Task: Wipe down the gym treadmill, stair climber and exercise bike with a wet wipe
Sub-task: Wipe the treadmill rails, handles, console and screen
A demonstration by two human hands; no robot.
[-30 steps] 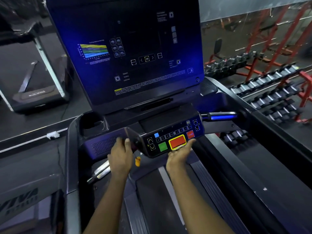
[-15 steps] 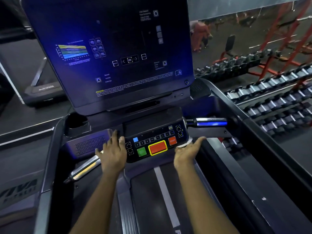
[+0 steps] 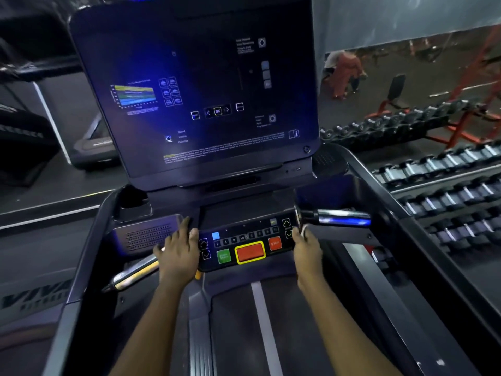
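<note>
I stand on a treadmill facing its large dark screen, which shows a menu. Below it sits the button panel with green, red and orange keys. My left hand rests flat on the console at the panel's left end, fingers straight. My right hand is at the panel's right end, just under the chrome right handle. It holds a white wet wipe, of which only a small corner shows above the fingers. The belt runs below my forearms.
A chrome left handle sticks out below my left hand, with a cup holder above it. Racks of dumbbells line the right side. Another treadmill stands at the left. A person is far off at the back right.
My right hand slid with the wipe from under the red key along the panel's front edge to its right end. My left hand shifted only slightly at the left end.
</note>
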